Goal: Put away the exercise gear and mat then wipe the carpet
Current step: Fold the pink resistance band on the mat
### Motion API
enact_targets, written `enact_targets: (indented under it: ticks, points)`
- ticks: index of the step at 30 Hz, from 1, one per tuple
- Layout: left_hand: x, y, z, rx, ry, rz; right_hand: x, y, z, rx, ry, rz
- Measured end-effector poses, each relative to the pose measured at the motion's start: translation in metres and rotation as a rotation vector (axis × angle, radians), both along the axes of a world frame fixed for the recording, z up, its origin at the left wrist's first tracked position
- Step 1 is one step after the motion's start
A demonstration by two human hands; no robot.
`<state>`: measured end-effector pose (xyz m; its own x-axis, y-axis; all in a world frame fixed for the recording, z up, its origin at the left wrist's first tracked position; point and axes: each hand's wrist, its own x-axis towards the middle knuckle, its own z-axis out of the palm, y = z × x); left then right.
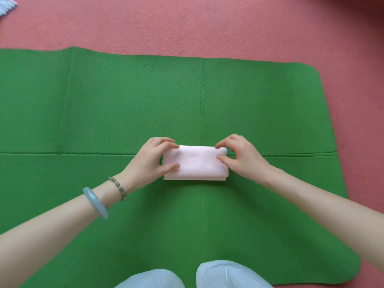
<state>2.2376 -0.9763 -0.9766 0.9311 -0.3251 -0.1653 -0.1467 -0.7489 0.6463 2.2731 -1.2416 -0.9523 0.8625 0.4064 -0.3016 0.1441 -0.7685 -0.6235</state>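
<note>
Pink carpet (207, 28) surrounds a green mat (104, 100), which is spread flat and creased into panels. At its middle lies a pale folded cloth (195, 163), its layers stacked. On it, the left hand (151, 159) pinches the left end, fingers over the far edge and thumb on top. The right hand (243, 156) curls its fingertips onto the right end. Pale-clad knees (228, 275) rest on the mat's near side. Lifting by the ends alone could probably let the loose layers sag and unfold.
</note>
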Motion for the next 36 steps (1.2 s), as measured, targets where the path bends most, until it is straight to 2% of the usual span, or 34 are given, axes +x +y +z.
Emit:
enact_targets:
  ticks: [3, 6, 10, 12, 16, 19, 22, 24, 29, 32, 36]
  points:
    - [0.011, -0.002, -0.003, 0.143, 0.153, -0.004, 0.011, 0.011, -0.006, -0.102, 0.116, 0.071]
    - [0.016, -0.002, -0.004, 0.216, 0.153, -0.016, 0.015, 0.020, -0.011, -0.182, 0.192, 0.115]
    - [0.010, -0.013, 0.003, 0.221, 0.142, 0.001, 0.019, 0.028, -0.012, -0.309, 0.180, 0.214]
    - [0.008, -0.016, 0.004, 0.211, 0.173, 0.024, 0.021, 0.030, -0.009, -0.308, 0.205, 0.239]
    - [0.005, -0.016, -0.001, 0.194, 0.227, 0.065, 0.022, 0.032, -0.003, -0.155, 0.375, 0.156]
    - [0.004, -0.016, 0.001, 0.001, 0.346, 0.130, 0.022, 0.030, -0.001, -0.096, 0.442, 0.135]
    - [0.004, -0.014, 0.010, -0.395, 0.524, 0.287, 0.028, 0.024, 0.004, -0.004, 0.517, 0.082]
    - [0.006, -0.013, 0.010, -0.593, 0.609, 0.366, 0.031, 0.019, 0.006, 0.098, 0.581, 0.015]
    - [0.018, -0.008, 0.012, -1.003, 0.834, 0.558, 0.033, 0.010, 0.005, 0.605, 0.980, -0.414]
    - [0.026, -0.006, 0.038, -1.024, 0.788, 0.652, 0.031, 0.012, 0.023, 0.804, 1.018, -0.583]
    - [0.033, -0.008, 0.120, -0.966, 0.765, 0.697, 0.015, 0.021, 0.090, 0.890, 0.950, -0.802]
